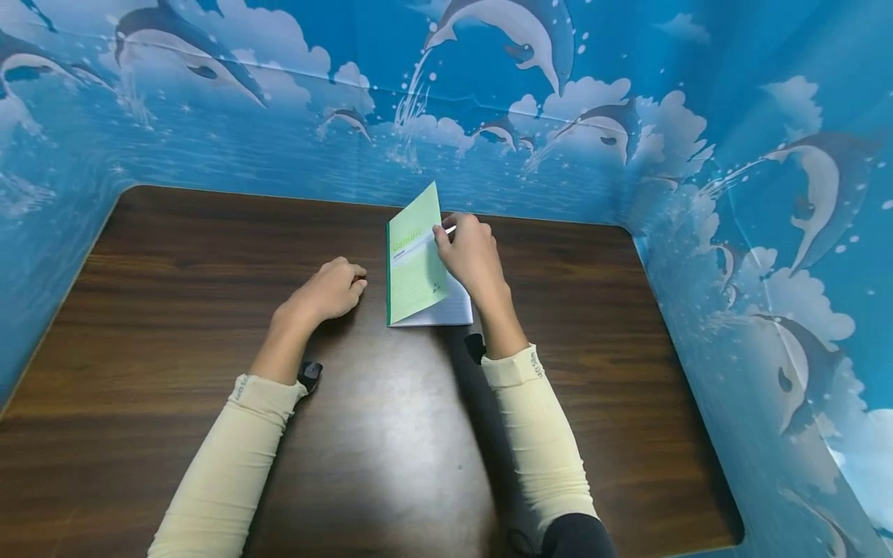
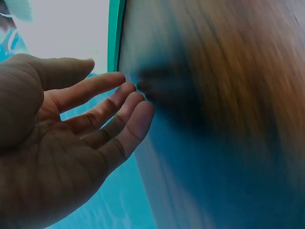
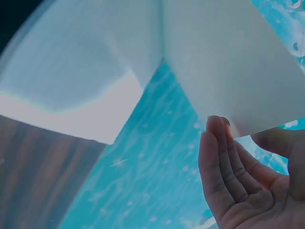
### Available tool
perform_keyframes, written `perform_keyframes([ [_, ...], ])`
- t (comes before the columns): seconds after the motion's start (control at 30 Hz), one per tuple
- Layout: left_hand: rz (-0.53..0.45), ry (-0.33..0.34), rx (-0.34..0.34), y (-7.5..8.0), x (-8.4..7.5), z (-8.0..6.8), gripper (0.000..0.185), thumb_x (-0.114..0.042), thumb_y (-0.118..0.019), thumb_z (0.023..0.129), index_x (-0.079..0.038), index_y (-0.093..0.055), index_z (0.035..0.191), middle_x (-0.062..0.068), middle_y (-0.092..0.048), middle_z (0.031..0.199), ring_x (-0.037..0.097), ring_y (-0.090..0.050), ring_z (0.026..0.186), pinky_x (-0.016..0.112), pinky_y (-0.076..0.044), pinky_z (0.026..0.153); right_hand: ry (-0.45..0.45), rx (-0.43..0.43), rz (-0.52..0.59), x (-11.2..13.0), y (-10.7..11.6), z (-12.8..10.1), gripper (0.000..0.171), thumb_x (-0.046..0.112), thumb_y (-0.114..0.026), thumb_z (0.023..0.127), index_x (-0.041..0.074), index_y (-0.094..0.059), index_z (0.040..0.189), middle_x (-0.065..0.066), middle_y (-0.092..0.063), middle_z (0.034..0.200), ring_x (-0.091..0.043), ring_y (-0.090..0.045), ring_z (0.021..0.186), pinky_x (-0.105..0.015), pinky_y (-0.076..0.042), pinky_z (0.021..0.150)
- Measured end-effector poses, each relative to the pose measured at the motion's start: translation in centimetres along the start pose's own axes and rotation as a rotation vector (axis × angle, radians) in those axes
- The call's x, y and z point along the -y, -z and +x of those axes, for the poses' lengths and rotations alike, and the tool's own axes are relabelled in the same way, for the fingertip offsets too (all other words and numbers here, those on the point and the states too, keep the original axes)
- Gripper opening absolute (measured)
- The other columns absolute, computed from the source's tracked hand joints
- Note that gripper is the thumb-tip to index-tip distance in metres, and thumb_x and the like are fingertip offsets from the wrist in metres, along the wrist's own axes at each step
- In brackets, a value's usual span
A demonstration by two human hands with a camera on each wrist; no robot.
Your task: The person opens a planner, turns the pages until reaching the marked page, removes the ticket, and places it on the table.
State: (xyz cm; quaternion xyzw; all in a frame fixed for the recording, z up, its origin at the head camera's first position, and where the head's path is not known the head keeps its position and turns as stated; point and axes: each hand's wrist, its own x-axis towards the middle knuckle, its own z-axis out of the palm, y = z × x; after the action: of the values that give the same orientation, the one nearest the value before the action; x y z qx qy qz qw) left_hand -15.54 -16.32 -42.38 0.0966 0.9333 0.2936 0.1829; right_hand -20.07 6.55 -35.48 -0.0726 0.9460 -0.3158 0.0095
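Observation:
A notebook with a light green cover and a darker green spine lies on the table, its cover raised partway over white lined pages. My right hand pinches the free edge of the cover between thumb and fingers. From the right wrist view, the pale inside of the cover rises above that hand, with the pages on the other side of the fold. Just left of the spine is my left hand, holding nothing. Its fingers are loosely bent in the left wrist view, close to the green spine.
The dark wood-grain table extends around the notebook. Behind it and along the sides hangs a blue curtain printed with dolphins. A small black device sits at the left wrist.

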Motion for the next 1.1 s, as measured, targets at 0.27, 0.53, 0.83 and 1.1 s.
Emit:
perform_keyframes([
  [0.27, 0.002, 0.047, -0.04, 1.1, 2.2, -1.5, 0.043, -0.015, -0.039, 0.107, 0.01, -0.047, 0.142, 0.03, -0.043, 0.144, 0.045, -0.035, 0.138, 0.059, -0.033, 0.11, 0.092, 0.06, 0.062, 3.3, -1.0, 0.5, 0.025, 0.028, -0.057, 0.102, 0.008, -0.072, 0.107, -0.004, -0.07, 0.088, -0.017, -0.058, 0.063, -0.03, -0.043, 0.056],
  [0.53, -0.041, 0.084, -0.074, 1.9, 3.9, -2.7, 0.043, -0.018, -0.04, 0.107, 0.007, -0.048, 0.142, 0.028, -0.044, 0.144, 0.046, -0.036, 0.137, 0.06, -0.032, 0.11, 0.141, 0.112, 0.048, 6.3, -3.4, 0.8, 0.033, 0.038, -0.051, 0.104, 0.012, -0.07, 0.11, -0.001, -0.066, 0.083, -0.018, -0.055, 0.062, -0.031, -0.043, 0.056],
  [0.83, -0.12, 0.102, -0.119, 3.1, 5.9, -3.8, 0.041, -0.015, -0.04, 0.107, 0.008, -0.05, 0.139, 0.029, -0.049, 0.143, 0.047, -0.039, 0.136, 0.061, -0.034, 0.108, 0.202, 0.182, -0.067, 7.5, -6.7, 0.6, 0.03, 0.033, -0.05, 0.104, 0.017, -0.069, 0.122, 0.001, -0.071, 0.112, -0.013, -0.063, 0.074, -0.031, -0.048, 0.058],
  [1.1, -0.228, 0.117, -0.116, 3.2, 7.0, -4.4, 0.044, -0.018, -0.033, 0.109, 0.008, -0.045, 0.143, 0.03, -0.048, 0.142, 0.045, -0.043, 0.132, 0.059, -0.039, 0.102, 0.22, 0.303, -0.233, 6.6, -9.1, 0.2, 0.031, 0.031, -0.052, 0.104, 0.023, -0.066, 0.13, -0.001, -0.068, 0.124, -0.019, -0.061, 0.083, -0.036, -0.048, 0.064],
])
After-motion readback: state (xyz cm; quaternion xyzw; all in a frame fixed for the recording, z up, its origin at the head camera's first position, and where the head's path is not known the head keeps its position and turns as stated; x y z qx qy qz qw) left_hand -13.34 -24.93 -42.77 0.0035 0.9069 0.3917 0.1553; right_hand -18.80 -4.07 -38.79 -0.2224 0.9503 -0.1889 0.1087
